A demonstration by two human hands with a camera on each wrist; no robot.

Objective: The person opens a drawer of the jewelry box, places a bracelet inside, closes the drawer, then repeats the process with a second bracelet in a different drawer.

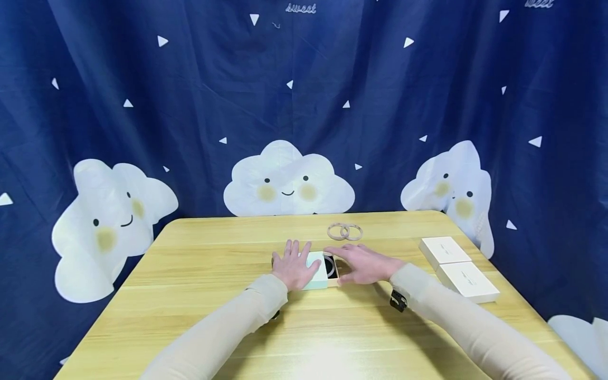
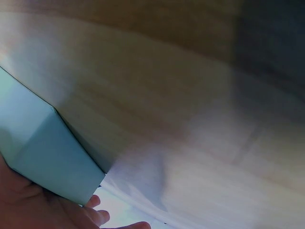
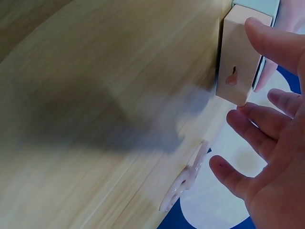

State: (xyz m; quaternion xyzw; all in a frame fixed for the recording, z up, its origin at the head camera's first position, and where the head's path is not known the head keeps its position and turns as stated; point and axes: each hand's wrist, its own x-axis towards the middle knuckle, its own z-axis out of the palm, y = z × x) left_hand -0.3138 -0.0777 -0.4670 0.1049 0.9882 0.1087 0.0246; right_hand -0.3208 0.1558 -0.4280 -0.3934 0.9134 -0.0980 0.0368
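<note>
A mint-green box sleeve point(image 1: 314, 274) lies mid-table, with a pale pink drawer point(image 3: 236, 52) partly out of its right end. Inside the drawer a pale ring-shaped bangle point(image 1: 329, 266) sits on black lining. My left hand point(image 1: 293, 268) rests over the sleeve's left part, fingers spread and straight, thumb on its top; in the left wrist view its palm lies along the green side. With thumb and fingers at opposite ends of the drawer's front, my right hand point(image 1: 363, 264) pinches the drawer. A small brown pull tab point(image 3: 231, 77) shows on that front.
Two pale pink bangles point(image 1: 336, 231) lie overlapping behind the box, toward the table's back edge. Two white boxes point(image 1: 467, 279) with small print stand at the right side. Behind the wooden table point(image 1: 190, 274) hangs a dark blue curtain point(image 1: 199, 95) with smiling clouds.
</note>
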